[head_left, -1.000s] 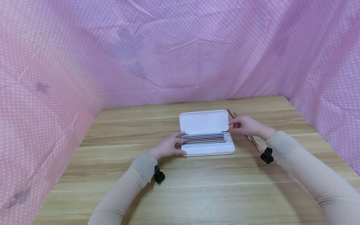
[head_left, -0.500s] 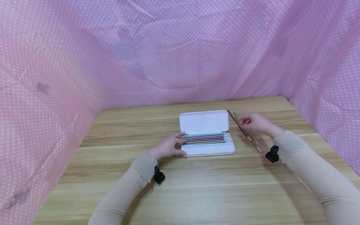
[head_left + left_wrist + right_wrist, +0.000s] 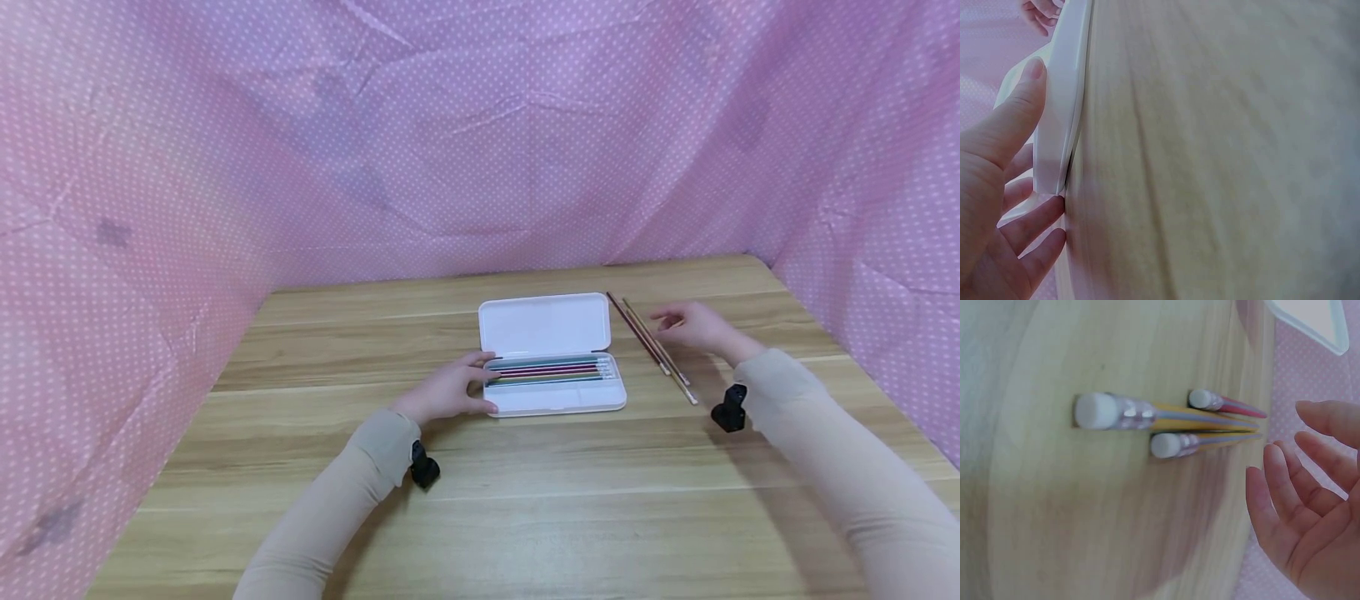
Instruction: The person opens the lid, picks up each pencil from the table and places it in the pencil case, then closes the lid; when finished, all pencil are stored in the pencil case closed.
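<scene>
A white pencil case (image 3: 532, 400) lies on the table with its lid (image 3: 543, 325) folded back. Inside it is a row of coloured pencils (image 3: 547, 369), white erasers to the right. My left hand (image 3: 450, 389) holds the case's left end; in the left wrist view its thumb lies along the case's side and its fingers reach round the end. My right hand (image 3: 696, 325) hovers just right of the loose pencils, its fingers slightly bent and holding nothing. In the right wrist view one red pencil (image 3: 1241, 407) and two yellow pencils (image 3: 1204, 419) lie there, erasers towards the camera.
The wooden table (image 3: 495, 517) has its back edge against a pink dotted cloth (image 3: 480, 150), which hangs at the back and both sides. Each wrist wears a small black camera, one of them the left-wrist camera (image 3: 424, 467).
My right hand has moved right, from the case's right end across the loose pencils to their far side. My left hand and the case have stayed in place.
</scene>
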The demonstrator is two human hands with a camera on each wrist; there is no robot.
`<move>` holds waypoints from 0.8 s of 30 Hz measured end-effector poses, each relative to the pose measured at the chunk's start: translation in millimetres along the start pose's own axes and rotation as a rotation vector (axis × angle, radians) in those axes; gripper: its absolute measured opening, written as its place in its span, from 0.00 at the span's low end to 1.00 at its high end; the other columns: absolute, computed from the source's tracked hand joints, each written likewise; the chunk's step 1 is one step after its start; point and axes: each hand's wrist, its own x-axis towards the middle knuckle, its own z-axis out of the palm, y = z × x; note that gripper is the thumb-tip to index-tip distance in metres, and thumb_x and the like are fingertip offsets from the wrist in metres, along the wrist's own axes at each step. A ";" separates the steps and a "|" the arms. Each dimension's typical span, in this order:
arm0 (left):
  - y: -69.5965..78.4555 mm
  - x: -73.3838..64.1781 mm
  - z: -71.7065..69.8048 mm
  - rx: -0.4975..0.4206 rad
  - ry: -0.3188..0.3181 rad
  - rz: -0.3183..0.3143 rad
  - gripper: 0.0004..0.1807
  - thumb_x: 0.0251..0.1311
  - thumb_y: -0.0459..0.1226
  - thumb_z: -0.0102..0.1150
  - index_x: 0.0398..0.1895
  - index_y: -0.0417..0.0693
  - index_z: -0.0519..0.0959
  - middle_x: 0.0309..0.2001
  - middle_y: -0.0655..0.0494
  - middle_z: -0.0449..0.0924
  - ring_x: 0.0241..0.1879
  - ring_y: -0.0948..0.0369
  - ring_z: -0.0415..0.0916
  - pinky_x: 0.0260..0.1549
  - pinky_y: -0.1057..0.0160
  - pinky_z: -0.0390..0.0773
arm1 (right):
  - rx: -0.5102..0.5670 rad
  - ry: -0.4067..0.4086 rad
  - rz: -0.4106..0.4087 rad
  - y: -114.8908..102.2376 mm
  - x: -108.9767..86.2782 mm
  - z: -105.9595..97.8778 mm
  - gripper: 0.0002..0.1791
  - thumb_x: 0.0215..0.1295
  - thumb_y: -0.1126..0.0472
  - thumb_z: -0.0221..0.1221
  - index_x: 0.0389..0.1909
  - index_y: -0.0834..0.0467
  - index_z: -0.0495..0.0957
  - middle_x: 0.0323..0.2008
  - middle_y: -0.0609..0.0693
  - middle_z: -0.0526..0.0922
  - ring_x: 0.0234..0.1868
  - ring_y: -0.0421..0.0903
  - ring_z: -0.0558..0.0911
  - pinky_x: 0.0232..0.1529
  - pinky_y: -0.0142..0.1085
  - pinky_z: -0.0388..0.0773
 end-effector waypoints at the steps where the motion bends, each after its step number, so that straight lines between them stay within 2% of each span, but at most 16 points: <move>1: -0.2 0.1 0.2 0.001 0.000 0.000 0.36 0.52 0.53 0.66 0.63 0.48 0.72 0.73 0.57 0.54 0.71 0.53 0.53 0.68 0.54 0.59 | 0.013 -0.005 0.012 1.6 0.5 0.2 0.25 0.60 0.64 0.61 0.55 0.74 0.71 0.38 0.65 0.81 0.36 0.43 0.77 0.32 0.29 0.74; 10: -1.6 0.6 0.5 -0.001 -0.005 0.003 0.36 0.52 0.54 0.66 0.63 0.49 0.72 0.73 0.58 0.54 0.71 0.54 0.54 0.67 0.54 0.61 | 0.095 -0.039 0.094 10.0 7.0 3.0 0.25 0.63 0.66 0.56 0.58 0.76 0.67 0.42 0.67 0.78 0.35 0.44 0.79 0.34 0.34 0.80; 24: -2.1 1.1 0.4 0.003 -0.004 0.001 0.36 0.52 0.55 0.65 0.63 0.50 0.72 0.73 0.58 0.54 0.71 0.53 0.54 0.67 0.53 0.60 | 0.141 -0.053 0.125 22.0 14.6 8.5 0.26 0.63 0.65 0.58 0.58 0.76 0.66 0.45 0.70 0.76 0.37 0.48 0.78 0.35 0.34 0.80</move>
